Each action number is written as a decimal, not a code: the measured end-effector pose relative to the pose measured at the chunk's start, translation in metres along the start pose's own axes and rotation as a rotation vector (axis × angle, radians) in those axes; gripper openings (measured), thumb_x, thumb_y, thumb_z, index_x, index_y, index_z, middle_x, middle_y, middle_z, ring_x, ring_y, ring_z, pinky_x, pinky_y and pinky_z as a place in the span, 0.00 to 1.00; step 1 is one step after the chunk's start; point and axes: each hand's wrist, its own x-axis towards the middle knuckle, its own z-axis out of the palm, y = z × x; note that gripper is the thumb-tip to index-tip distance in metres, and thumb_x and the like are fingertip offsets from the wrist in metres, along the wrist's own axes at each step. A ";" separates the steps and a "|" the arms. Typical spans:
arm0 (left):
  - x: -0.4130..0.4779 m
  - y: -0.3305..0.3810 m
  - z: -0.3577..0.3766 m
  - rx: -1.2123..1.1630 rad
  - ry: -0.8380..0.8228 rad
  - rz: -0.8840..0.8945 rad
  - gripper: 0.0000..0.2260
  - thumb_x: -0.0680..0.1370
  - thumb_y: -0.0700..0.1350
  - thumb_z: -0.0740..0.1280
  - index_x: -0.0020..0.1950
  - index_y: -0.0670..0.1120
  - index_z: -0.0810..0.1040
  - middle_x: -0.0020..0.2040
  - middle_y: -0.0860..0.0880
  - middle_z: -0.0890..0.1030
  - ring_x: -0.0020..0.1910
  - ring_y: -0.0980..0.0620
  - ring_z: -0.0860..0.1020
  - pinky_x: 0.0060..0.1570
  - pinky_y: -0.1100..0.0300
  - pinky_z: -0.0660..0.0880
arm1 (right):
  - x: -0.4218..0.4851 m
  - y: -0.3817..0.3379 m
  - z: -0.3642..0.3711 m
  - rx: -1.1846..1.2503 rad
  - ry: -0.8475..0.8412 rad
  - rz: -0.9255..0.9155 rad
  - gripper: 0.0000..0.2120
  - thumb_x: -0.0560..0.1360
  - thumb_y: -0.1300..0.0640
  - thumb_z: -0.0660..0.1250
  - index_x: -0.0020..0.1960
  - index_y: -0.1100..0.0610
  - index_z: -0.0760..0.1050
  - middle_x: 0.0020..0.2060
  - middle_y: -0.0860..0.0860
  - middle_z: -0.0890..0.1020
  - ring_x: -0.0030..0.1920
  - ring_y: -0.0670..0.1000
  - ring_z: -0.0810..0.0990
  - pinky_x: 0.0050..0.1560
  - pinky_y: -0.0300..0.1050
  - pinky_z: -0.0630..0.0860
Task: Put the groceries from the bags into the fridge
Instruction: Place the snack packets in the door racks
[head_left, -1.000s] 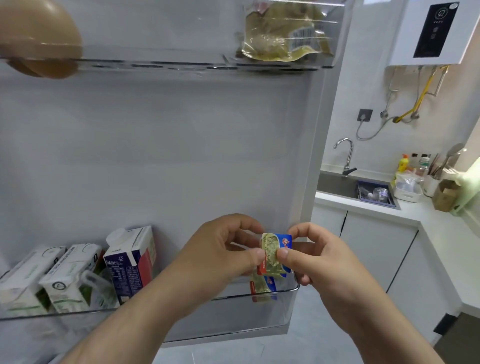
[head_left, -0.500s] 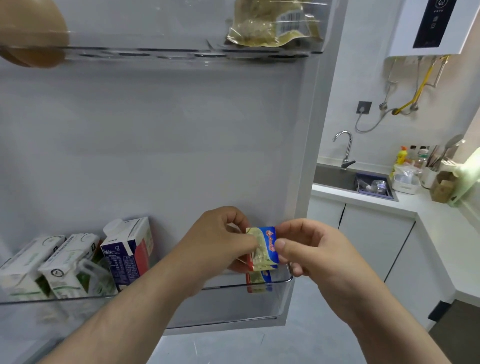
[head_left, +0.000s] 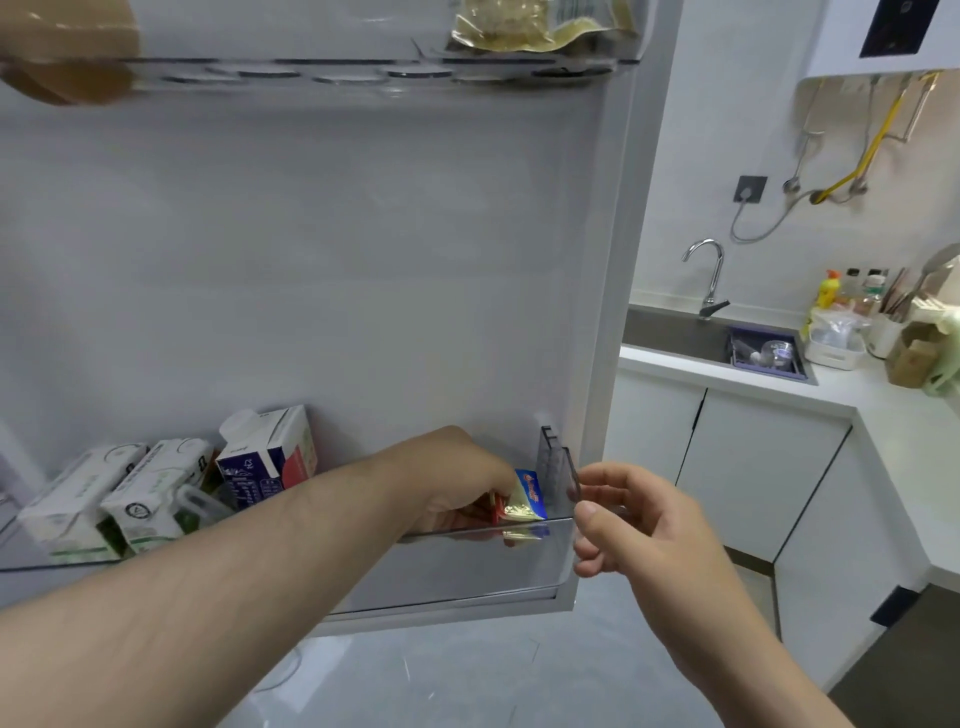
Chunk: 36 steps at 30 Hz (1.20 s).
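The fridge door stands open before me, its clear lower door shelf (head_left: 467, 571) at wrist height. My left hand (head_left: 457, 483) reaches into the right end of that shelf and holds a small blue, gold and red packet (head_left: 527, 501) just above the shelf's front rim. My right hand (head_left: 623, 519) hovers just right of the shelf's end, fingers loosely curled, holding nothing. Three cartons lean in the shelf's left part: two white-green ones (head_left: 83, 499) (head_left: 156, 493) and a purple-red one (head_left: 270, 457).
The upper door shelf (head_left: 311, 73) carries a yellowish vacuum pack (head_left: 540, 26) and a brown round thing (head_left: 67, 52) at left. To the right are white cabinets (head_left: 753, 467), a sink (head_left: 675, 332) with tap (head_left: 711, 275), and clutter on the counter (head_left: 883, 332).
My right hand has let go of the packet and drawn back to the right. My left hand has carried the packet down and forward into the lower door shelf.
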 end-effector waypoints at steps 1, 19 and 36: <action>0.002 0.001 0.000 -0.009 0.024 0.010 0.01 0.73 0.31 0.65 0.42 0.33 0.76 0.34 0.37 0.81 0.31 0.45 0.80 0.37 0.56 0.79 | 0.000 0.001 0.000 0.013 -0.001 -0.008 0.09 0.76 0.64 0.68 0.52 0.52 0.80 0.44 0.51 0.83 0.34 0.47 0.80 0.37 0.42 0.78; -0.001 0.000 -0.005 -0.347 -0.085 -0.155 0.11 0.78 0.33 0.60 0.58 0.31 0.74 0.54 0.32 0.80 0.40 0.41 0.82 0.40 0.50 0.82 | 0.004 0.009 0.000 0.138 -0.026 -0.064 0.12 0.66 0.56 0.66 0.47 0.57 0.82 0.38 0.57 0.84 0.33 0.48 0.79 0.35 0.42 0.78; -0.001 -0.001 -0.021 -0.433 -0.186 -0.173 0.16 0.75 0.39 0.58 0.57 0.31 0.76 0.51 0.32 0.81 0.46 0.38 0.81 0.55 0.48 0.77 | -0.009 0.004 0.004 0.093 0.054 -0.042 0.10 0.66 0.56 0.66 0.44 0.54 0.84 0.36 0.56 0.84 0.34 0.49 0.81 0.42 0.45 0.80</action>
